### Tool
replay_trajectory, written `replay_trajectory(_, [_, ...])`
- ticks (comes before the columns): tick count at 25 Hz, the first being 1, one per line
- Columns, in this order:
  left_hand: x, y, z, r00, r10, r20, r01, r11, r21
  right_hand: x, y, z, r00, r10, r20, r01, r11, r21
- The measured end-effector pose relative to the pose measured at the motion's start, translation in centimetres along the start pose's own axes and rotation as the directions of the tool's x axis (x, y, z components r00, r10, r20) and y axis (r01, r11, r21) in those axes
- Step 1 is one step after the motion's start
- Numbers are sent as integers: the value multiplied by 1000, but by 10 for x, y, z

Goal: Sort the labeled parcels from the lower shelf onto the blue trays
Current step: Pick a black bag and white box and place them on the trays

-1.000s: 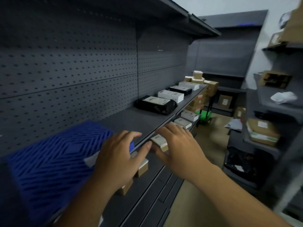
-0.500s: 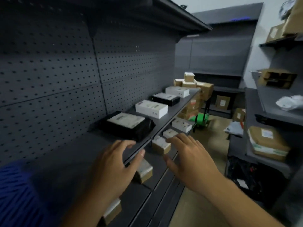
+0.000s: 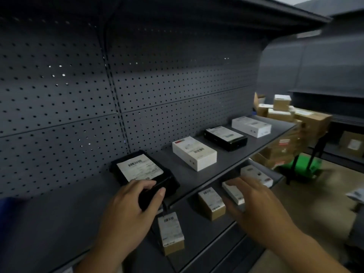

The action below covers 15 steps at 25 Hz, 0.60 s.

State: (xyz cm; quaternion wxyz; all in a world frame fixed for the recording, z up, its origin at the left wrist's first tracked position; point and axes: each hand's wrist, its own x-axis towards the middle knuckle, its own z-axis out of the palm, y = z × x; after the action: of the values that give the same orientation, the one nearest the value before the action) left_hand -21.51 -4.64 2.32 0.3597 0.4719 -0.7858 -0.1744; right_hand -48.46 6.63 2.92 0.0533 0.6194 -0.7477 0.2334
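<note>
Left hand (image 3: 128, 209), low centre: fingers (image 3: 144, 184) curled over the near end of the black plastic-wrapped parcel with white barcode label (image 3: 140, 169), thumb on its front face. Reads as a grip, probably to shift it or to brace on the grey upper shelf (image 3: 226, 160) while the other hand reaches under. Right hand (image 3: 256, 201), right of centre: fingers spread and fairly straight, holding nothing, hovering over the flat white labeled box (image 3: 233, 195) on the grey lower shelf (image 3: 197, 231). My guess is that's the next pick, since the wide spread suits a top-down grab across its width. Other task parcels on the lower shelf: small brown cardboard box with white label (image 3: 211, 203) just left of the right hand, second brown labeled box (image 3: 171, 233) at bottom centre, white carton (image 3: 256, 173) beyond the hand. All lie label-up, so barcodes read from above. Blue tray (image 3: 5, 207): only a sliver at the left edge and the rest is cut off, so I can't tell what's on it. Right hand is motion-blurred, so contact with the flat white box can't be resolved, and the hand covers part of it. Left palm hides the black parcel's near corner. Label text is illegible. The upper shelf's overhang shadows the back of the lower shelf.
</note>
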Motion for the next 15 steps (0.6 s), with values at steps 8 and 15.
replay_trajectory(8, [70,-22,30,976,-145,-160,133,988,-81,95,58,35,995,-67,74,61,995,74])
replay_trajectory(15, [90,-21,32,918,-265,-295,292,955,52,165,91,65,973,-224,55,207,954,217])
